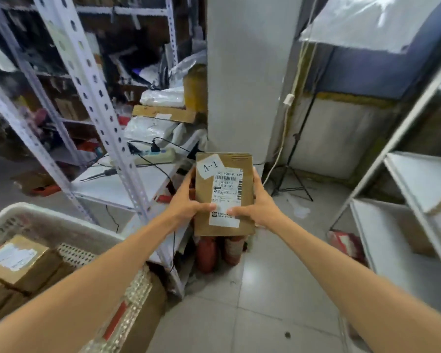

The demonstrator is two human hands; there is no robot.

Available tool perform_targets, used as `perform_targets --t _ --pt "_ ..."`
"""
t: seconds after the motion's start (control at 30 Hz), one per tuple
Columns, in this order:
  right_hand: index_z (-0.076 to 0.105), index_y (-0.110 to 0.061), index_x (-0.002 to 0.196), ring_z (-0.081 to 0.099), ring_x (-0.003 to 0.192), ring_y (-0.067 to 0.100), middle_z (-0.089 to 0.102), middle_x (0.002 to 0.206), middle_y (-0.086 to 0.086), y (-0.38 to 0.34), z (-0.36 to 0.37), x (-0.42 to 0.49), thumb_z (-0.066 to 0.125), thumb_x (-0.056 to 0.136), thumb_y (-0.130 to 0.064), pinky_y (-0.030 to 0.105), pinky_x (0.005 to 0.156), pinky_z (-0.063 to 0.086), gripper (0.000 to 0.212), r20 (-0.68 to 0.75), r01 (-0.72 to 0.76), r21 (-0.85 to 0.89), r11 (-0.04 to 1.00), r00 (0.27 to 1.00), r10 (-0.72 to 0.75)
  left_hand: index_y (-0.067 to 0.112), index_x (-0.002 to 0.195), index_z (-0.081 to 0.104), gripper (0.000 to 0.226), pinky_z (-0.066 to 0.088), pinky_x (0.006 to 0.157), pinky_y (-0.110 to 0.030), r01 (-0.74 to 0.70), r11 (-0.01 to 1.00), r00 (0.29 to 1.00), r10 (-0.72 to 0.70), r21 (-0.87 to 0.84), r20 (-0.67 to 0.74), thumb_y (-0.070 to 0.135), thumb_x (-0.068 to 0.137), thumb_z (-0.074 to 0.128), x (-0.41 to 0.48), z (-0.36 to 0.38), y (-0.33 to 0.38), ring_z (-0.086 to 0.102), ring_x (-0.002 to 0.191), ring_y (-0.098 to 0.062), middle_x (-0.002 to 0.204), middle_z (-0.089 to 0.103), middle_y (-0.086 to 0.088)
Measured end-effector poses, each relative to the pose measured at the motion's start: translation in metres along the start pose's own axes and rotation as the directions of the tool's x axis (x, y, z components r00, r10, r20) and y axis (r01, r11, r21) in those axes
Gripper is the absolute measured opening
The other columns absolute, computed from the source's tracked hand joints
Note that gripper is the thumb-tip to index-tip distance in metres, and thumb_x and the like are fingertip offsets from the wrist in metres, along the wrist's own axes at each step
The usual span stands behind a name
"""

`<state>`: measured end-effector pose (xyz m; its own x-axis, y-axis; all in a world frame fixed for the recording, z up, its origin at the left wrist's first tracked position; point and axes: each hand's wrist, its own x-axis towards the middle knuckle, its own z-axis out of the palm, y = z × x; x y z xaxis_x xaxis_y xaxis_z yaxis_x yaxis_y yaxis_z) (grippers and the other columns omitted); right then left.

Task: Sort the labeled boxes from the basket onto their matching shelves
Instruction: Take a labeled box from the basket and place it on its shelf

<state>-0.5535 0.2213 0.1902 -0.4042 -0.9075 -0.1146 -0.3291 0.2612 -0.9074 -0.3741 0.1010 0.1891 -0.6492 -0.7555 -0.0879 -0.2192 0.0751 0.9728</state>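
Observation:
A brown cardboard box (224,189) with a white "A-1" sticker and a shipping label is held up in front of me at arm's length. My left hand (186,202) grips its left edge, thumb pressed on the front label. My right hand (257,203) grips the right edge, thumb on the label too. The white plastic basket (36,220) sits at the lower left and holds several more brown boxes (15,261). White shelves (402,230) stand at the right, and a white metal rack (105,118) stands at the left.
A white pillar (242,80) rises straight ahead. The left rack's low shelf carries a power strip (158,155), cables and bagged parcels. Red extinguishers (206,253) stand on the tiled floor below the box. A tripod stand (293,179) is by the wall; a red box (346,243) lies under the right shelves.

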Motion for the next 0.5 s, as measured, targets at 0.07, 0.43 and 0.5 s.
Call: perform_targets --t 0.07,0.43,0.5 --pt "-0.006 -0.047 0.149 0.052 0.12 0.011 0.054 0.129 -0.015 -0.001 -0.032 -0.007 0.09 0.059 -0.023 0.038 0.103 0.045 0.134 -0.118 -0.017 0.017 1.0 0.993 0.019 0.035 0.15 0.017 0.123 0.042 0.105 -0.041 -0.053 0.999 0.993 0.054 -0.006 0.105 0.022 0.052 0.09 0.029 0.024 0.018 0.049 0.126 -0.018 0.137 0.05 0.003" --pt "-0.003 -0.04 0.151 0.046 0.126 0.012 0.047 0.142 -0.007 -0.015 -0.185 -0.091 0.088 0.066 -0.024 0.034 0.102 0.043 0.125 -0.661 -0.159 0.031 0.987 0.738 0.139 0.047 0.147 0.015 0.108 0.059 0.078 -0.04 -0.179 0.955 0.728 0.291 -0.237 0.621 0.004 0.071 0.079 0.103 0.193 0.144 0.066 0.102 -0.024 0.115 0.062 -0.005" --pt "-0.002 -0.037 0.152 0.045 0.125 0.012 0.047 0.142 -0.006 -0.021 -0.204 -0.114 0.088 0.065 -0.023 0.026 0.094 0.041 0.126 -0.753 -0.184 0.014 0.983 0.645 0.131 0.043 0.147 0.017 0.104 0.059 0.071 -0.035 -0.199 0.935 0.63 0.352 -0.293 0.692 -0.004 0.074 0.074 0.103 0.225 0.164 0.068 0.099 -0.023 0.114 0.063 -0.005"
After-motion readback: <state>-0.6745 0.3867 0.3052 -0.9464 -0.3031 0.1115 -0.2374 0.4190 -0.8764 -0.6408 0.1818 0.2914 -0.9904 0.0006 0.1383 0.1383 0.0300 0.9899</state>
